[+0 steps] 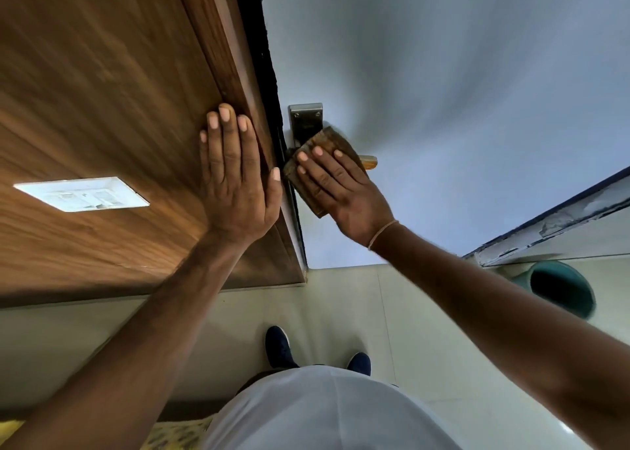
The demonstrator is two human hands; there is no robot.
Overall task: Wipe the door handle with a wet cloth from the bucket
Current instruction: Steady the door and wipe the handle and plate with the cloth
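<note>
A metal door handle (371, 161) with a steel backplate (304, 119) is mounted on a pale blue-white door (443, 91). My right hand (335, 190) presses a brown folded cloth (330, 141) flat over the handle, so only the lever's tip and the plate's top show. Left of it, my left hand (235, 176) lies flat and open against the wooden door frame (238, 57), fingers pointing up. A teal bucket (559, 287) stands on the floor at the right.
A white switch plate (81, 193) sits on the wood-panelled wall at the left. Pale floor tiles (341, 296) lie below, with my dark shoes (279, 347) on them. A worn ledge (562, 224) runs along the right above the bucket.
</note>
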